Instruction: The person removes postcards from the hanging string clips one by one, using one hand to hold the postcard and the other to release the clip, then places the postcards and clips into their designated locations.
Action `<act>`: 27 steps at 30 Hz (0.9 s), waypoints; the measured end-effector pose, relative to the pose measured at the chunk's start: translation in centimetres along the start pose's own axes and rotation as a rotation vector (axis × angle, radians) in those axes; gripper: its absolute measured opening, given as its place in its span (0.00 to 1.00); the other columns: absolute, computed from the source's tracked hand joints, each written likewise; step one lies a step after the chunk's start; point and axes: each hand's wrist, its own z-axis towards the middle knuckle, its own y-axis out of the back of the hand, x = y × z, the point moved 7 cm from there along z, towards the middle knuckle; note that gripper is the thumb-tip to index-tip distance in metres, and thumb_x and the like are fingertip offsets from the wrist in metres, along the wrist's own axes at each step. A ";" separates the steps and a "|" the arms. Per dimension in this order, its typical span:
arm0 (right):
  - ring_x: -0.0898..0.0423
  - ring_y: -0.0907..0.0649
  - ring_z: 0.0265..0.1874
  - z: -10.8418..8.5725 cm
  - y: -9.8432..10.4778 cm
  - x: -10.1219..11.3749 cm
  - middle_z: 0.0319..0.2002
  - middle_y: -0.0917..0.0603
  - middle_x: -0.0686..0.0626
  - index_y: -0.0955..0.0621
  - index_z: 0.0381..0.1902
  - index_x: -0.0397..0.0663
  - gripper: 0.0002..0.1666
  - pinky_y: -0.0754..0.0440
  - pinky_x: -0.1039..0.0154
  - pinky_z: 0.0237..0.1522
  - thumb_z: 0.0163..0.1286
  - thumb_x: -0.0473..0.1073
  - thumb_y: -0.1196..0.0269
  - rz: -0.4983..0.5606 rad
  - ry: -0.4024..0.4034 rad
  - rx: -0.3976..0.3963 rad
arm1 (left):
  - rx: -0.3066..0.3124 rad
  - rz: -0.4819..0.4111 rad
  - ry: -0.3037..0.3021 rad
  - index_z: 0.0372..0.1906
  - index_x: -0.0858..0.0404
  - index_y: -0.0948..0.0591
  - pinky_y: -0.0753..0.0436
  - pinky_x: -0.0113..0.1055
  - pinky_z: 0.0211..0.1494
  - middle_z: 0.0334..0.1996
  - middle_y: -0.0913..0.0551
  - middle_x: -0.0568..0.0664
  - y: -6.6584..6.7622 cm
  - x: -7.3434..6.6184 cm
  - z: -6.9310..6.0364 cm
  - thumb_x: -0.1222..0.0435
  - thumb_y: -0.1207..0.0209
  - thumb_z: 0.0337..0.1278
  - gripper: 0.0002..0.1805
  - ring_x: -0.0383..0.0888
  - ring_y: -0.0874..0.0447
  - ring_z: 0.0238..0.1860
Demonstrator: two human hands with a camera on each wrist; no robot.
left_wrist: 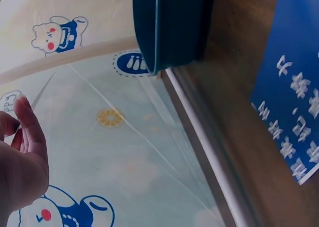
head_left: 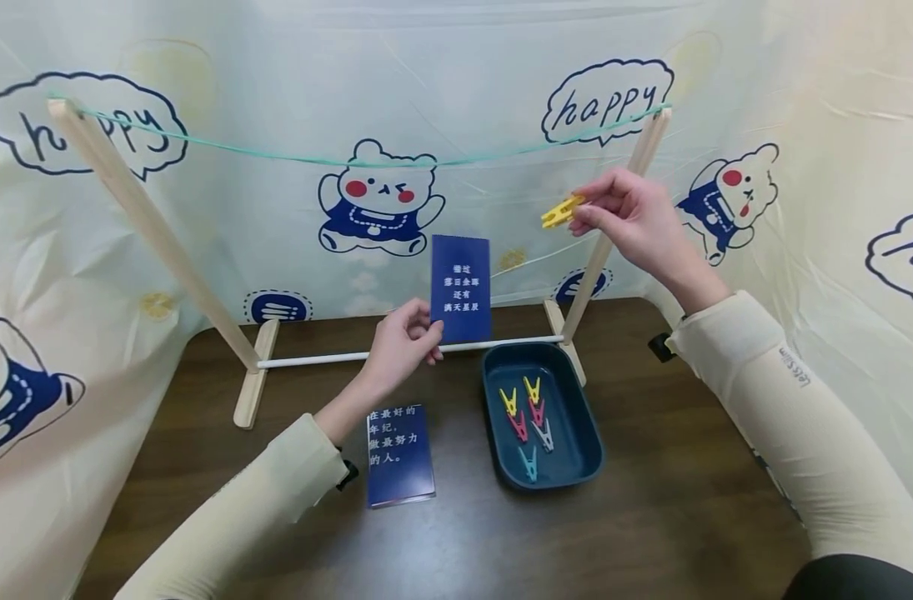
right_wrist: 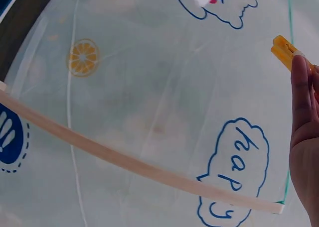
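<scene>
A blue card (head_left: 462,287) printed with white characters is held upright by my left hand (head_left: 403,342), whose thumb and fingers pinch its lower left edge. In the left wrist view that card shows only as a thin edge beyond the left hand (left_wrist: 27,147). My right hand (head_left: 636,217) pinches a yellow clothespin (head_left: 561,212) in front of the right post. The clothespin (right_wrist: 284,52) also shows at the fingertips in the right wrist view. Above both hands a green string (head_left: 298,158) sags between two wooden posts, with nothing hanging from it.
A dark teal tray (head_left: 584,433) holds several clothespins in yellow, pink, white and blue. More blue cards (head_left: 400,467) lie on the brown table (head_left: 291,517). A white rod (head_left: 313,360) joins the feet of the left post (head_left: 148,225) and right post (head_left: 599,258).
</scene>
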 end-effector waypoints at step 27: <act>0.48 0.11 0.38 -6.6 -6.4 -6.9 0.42 0.11 0.40 0.18 0.59 0.36 0.17 0.15 0.71 0.42 0.78 0.39 0.36 -0.124 -0.217 0.288 | 0.110 -0.061 0.338 0.45 0.71 0.28 0.11 0.43 0.29 0.27 0.14 0.62 1.7 7.5 -10.6 0.73 0.43 0.71 0.06 0.48 0.13 0.22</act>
